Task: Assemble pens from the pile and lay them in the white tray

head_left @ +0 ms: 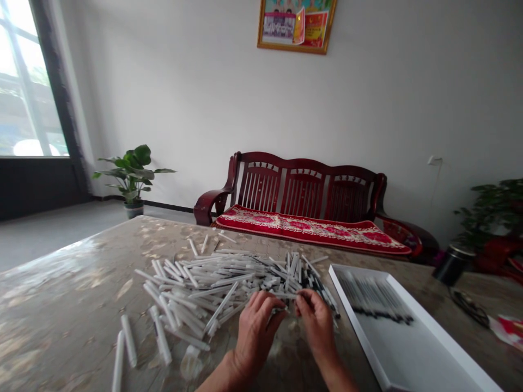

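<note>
My left hand [258, 321] is closed in front of the pile, thumb and forefinger pinched together; something small and shiny shows at the tips, too unclear to name. My right hand [315, 320] faces it a short gap away, its fingertips pinched at the end of a whitish pen barrel [285, 295] that lies between the two hands. Just beyond them spreads a big loose heap of white and translucent pen barrels [212, 277]. Dark-tipped pen parts [312, 277] lie at the heap's right side.
Right of my hands, a white shallow box [429, 354] holds a row of clear pens with black ends [376, 296]. Several loose barrels [128, 340] lie at the left on the patterned table [61, 305]. A black cylinder [453, 264] and a cable [469, 307] are at the far right.
</note>
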{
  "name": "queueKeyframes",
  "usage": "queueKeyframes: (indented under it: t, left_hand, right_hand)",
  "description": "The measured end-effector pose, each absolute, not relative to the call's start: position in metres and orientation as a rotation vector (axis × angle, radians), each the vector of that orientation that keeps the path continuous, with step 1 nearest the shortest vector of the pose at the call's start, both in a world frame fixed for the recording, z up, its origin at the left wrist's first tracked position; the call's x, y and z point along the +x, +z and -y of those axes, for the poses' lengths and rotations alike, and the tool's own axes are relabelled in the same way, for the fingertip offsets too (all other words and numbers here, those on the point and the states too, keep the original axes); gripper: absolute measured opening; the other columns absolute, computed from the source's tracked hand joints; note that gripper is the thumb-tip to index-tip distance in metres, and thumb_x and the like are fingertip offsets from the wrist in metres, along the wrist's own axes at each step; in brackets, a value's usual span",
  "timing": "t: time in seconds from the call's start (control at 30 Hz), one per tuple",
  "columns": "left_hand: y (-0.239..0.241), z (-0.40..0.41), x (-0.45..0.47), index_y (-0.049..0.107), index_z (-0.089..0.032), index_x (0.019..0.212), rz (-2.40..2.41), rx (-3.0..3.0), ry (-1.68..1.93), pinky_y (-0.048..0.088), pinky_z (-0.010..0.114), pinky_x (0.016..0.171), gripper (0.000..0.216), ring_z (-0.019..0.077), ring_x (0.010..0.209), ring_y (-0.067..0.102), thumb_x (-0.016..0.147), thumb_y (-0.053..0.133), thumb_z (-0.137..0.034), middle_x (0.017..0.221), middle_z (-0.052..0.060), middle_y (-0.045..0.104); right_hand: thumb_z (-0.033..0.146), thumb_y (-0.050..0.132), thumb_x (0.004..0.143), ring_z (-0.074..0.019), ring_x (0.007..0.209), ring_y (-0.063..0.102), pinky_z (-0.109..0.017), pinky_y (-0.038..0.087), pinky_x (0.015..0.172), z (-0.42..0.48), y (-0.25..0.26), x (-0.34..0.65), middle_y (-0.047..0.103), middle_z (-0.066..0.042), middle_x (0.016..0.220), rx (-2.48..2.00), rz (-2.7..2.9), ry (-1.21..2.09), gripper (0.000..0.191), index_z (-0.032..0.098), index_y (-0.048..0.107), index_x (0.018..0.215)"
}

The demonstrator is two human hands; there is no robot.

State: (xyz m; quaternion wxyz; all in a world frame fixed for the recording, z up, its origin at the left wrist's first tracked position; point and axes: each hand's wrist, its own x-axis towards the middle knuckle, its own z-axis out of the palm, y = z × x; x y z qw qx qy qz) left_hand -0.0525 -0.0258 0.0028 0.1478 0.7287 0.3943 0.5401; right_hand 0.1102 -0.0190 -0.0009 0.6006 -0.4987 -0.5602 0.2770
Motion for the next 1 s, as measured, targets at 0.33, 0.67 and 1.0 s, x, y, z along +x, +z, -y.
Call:
queueKeyframes:
  t: [0.33, 0.67, 1.0]
  left_hand:
    - [-0.005, 0.019, -0.029, 0.065, -0.016, 0.087, -0.802, 0.664, 1.316, 0.042, 0.019, 0.050, 0.045, 0.0106, 0.056, 0.059, 0.061, 0.083, -0.048, 0.062, -0.002, 0.062]
    - [-0.008, 0.013, -0.030, 0.062, -0.016, 0.076, -0.827, 0.467, 1.190, 0.048, 0.016, 0.052, 0.030, 0.0098, 0.057, 0.064, 0.066, 0.085, -0.033, 0.061, -0.002, 0.065]
    - [-0.005, 0.010, -0.034, 0.062, -0.017, 0.079, -0.810, 0.396, 1.176, 0.049, 0.016, 0.049, 0.030, 0.0092, 0.058, 0.065, 0.065, 0.086, -0.027, 0.065, -0.003, 0.068]
  right_hand:
    - [0.044, 0.057, 0.087, -0.0186, 0.062, 0.065, -0.026, 0.053, 0.055, 0.026, 0.003, 0.100, 0.070, -0.002, 0.073, -1.134, 1.447, 0.686, 0.025, 0.021, 0.067, 0.091]
    - [0.001, 0.048, 0.079, -0.0229, 0.073, 0.070, -0.028, 0.041, 0.060, 0.021, 0.017, 0.213, 0.074, -0.009, 0.079, -2.109, 1.906, -0.359, 0.031, 0.022, 0.071, 0.077]
    - [-0.005, 0.039, 0.083, -0.0206, 0.072, 0.070, -0.026, 0.038, 0.057, 0.014, -0.007, 0.211, 0.073, -0.010, 0.081, -2.211, 1.955, -0.426, 0.040, 0.020, 0.071, 0.085]
